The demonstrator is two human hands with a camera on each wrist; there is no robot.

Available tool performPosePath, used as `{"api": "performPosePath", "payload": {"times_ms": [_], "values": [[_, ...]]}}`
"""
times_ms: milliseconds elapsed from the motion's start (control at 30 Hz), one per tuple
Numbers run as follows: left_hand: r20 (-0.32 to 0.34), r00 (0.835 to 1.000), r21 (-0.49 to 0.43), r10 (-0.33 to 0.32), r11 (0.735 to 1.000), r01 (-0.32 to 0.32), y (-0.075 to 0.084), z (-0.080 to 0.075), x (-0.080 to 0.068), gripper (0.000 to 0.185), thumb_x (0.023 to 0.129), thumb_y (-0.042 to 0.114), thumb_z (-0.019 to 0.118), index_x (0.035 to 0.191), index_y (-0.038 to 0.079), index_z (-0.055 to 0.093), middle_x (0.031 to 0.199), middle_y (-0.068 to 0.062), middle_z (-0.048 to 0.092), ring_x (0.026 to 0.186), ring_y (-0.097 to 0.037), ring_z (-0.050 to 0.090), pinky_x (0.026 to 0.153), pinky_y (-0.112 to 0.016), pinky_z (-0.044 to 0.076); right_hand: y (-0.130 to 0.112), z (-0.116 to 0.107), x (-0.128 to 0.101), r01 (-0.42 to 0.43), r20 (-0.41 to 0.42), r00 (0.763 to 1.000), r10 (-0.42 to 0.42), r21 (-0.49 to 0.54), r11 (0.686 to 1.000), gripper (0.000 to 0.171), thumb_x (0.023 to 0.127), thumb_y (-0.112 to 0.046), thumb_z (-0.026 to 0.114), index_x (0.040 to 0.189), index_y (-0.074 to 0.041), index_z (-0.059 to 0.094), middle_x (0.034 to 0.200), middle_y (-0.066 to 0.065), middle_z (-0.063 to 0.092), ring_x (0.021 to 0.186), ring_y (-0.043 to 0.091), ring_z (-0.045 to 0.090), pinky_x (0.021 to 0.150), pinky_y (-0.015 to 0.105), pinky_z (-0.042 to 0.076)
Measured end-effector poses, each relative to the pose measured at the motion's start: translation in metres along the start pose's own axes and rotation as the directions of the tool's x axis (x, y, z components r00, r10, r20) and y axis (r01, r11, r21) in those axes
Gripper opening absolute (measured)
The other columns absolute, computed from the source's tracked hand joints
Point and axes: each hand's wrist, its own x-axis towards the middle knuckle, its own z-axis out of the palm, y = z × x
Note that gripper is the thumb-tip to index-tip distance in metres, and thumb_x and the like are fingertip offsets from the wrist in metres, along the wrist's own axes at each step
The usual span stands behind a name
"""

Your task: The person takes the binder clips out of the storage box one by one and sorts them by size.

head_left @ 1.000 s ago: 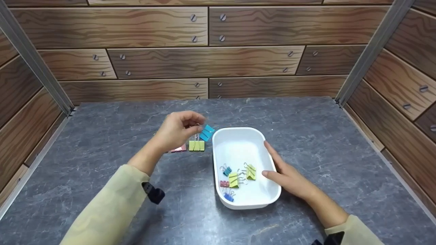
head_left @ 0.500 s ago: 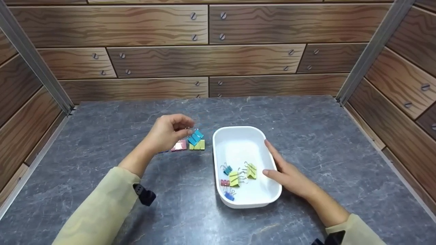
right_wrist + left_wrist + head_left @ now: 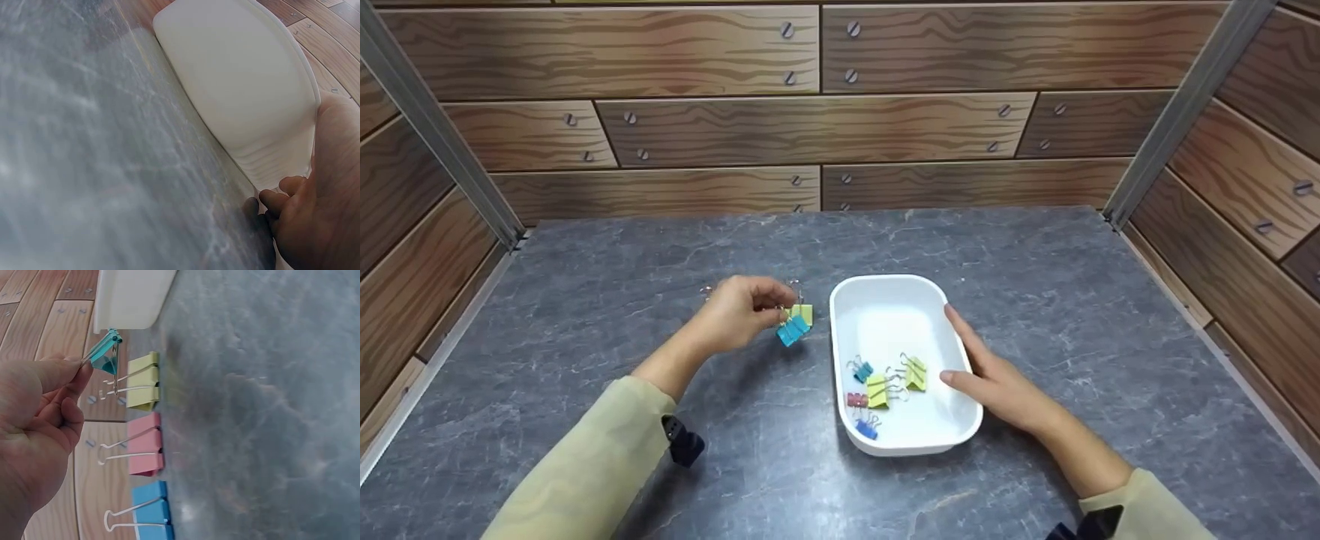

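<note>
My left hand (image 3: 735, 313) pinches a turquoise binder clip (image 3: 793, 331) between thumb and fingers. The clip is off the table, just left of the white plastic tub. Below it in the left wrist view stands a row of larger binder clips: yellow (image 3: 143, 382), pink (image 3: 145, 444) and blue (image 3: 151, 513). In the head view my left hand hides most of that row. My right hand (image 3: 1001, 390) grips the tub (image 3: 896, 319) at its right side, thumb over the rim and fingers along the outer wall (image 3: 236, 73).
Inside the tub lie two yellow binder clips (image 3: 877, 391) and small teal (image 3: 862, 372), red (image 3: 856, 400) and blue (image 3: 867, 429) ones. The grey marbled table (image 3: 1035, 300) ends at a wood-patterned back wall (image 3: 705, 135) and side walls.
My left hand first drew left from the tub, then came down nearer the table with the turquoise clip, which now overlaps the yellow one. The right hand keeps its grip on the tub.
</note>
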Motion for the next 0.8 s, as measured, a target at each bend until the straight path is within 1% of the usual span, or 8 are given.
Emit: {"api": "performPosePath", "payload": {"times_ms": [100, 233, 433, 600, 700, 800], "values": [[0.012, 1.0, 0.012, 0.027, 1.0, -0.027, -0.005, 0.005, 0.0, 0.018, 0.097, -0.003, 0.073, 0.114, -0.001, 0.077, 0.112, -0.014, 0.077, 0.1, -0.021, 0.072, 0.086, -0.034, 0.061, 0.0, -0.001, 0.0, -0.003, -0.003, 1.0, 0.003, -0.004, 1.0, 0.088, 0.104, -0.02, 0.067, 0.172, -0.026, 0.012, 0.176, 0.018, 0.012, 0.157, 0.035, 0.021, 0.11, 0.017, 0.035], [0.026, 0.999, 0.009, 0.041, 0.999, -0.042, -0.008, 0.011, 0.001, 0.016, 0.095, -0.006, 0.072, 0.111, -0.004, 0.076, 0.109, -0.018, 0.077, 0.096, -0.022, 0.072, 0.085, -0.037, 0.06, 0.0, -0.001, 0.0, -0.007, -0.001, 1.0, 0.007, 0.003, 1.0, 0.089, 0.104, -0.02, 0.067, 0.172, -0.027, 0.011, 0.176, 0.018, 0.012, 0.157, 0.035, 0.021, 0.11, 0.018, 0.036], [0.044, 0.998, 0.018, 0.048, 0.999, -0.049, -0.009, 0.017, 0.003, 0.016, 0.094, -0.006, 0.074, 0.11, -0.004, 0.076, 0.107, -0.015, 0.077, 0.096, -0.021, 0.072, 0.086, -0.036, 0.06, -0.001, -0.002, -0.002, -0.027, -0.008, 1.0, 0.027, 0.004, 1.0, 0.09, 0.104, -0.021, 0.069, 0.172, -0.03, 0.011, 0.176, 0.017, 0.013, 0.156, 0.034, 0.023, 0.111, 0.018, 0.036], [0.062, 0.996, 0.01, 0.067, 0.998, -0.067, -0.012, 0.021, 0.003, 0.014, 0.094, -0.007, 0.074, 0.108, -0.005, 0.076, 0.106, -0.016, 0.077, 0.096, -0.021, 0.072, 0.086, -0.036, 0.06, -0.001, -0.002, -0.002, -0.008, -0.005, 1.0, 0.008, -0.007, 1.0, 0.088, 0.104, -0.021, 0.067, 0.172, -0.028, 0.011, 0.175, 0.019, 0.014, 0.156, 0.036, 0.023, 0.111, 0.017, 0.035], [0.074, 0.995, 0.008, 0.067, 0.998, -0.067, -0.012, 0.024, 0.003, 0.014, 0.094, -0.007, 0.073, 0.107, -0.004, 0.076, 0.107, -0.017, 0.077, 0.096, -0.02, 0.072, 0.086, -0.035, 0.06, 0.0, -0.001, -0.001, 0.0, 0.001, 1.0, 0.0, -0.001, 1.0, 0.088, 0.104, -0.02, 0.067, 0.172, -0.027, 0.011, 0.175, 0.02, 0.013, 0.156, 0.036, 0.023, 0.111, 0.017, 0.035], [0.08, 0.994, 0.013, 0.068, 0.997, -0.069, -0.013, 0.026, 0.002, 0.015, 0.096, -0.006, 0.073, 0.11, -0.002, 0.077, 0.106, -0.016, 0.078, 0.095, -0.02, 0.072, 0.085, -0.036, 0.06, 0.0, -0.001, -0.001, -0.009, 0.012, 1.0, 0.009, 0.027, 1.0, 0.089, 0.105, -0.019, 0.067, 0.172, -0.027, 0.01, 0.175, 0.019, 0.012, 0.156, 0.036, 0.022, 0.11, 0.018, 0.038]]}}
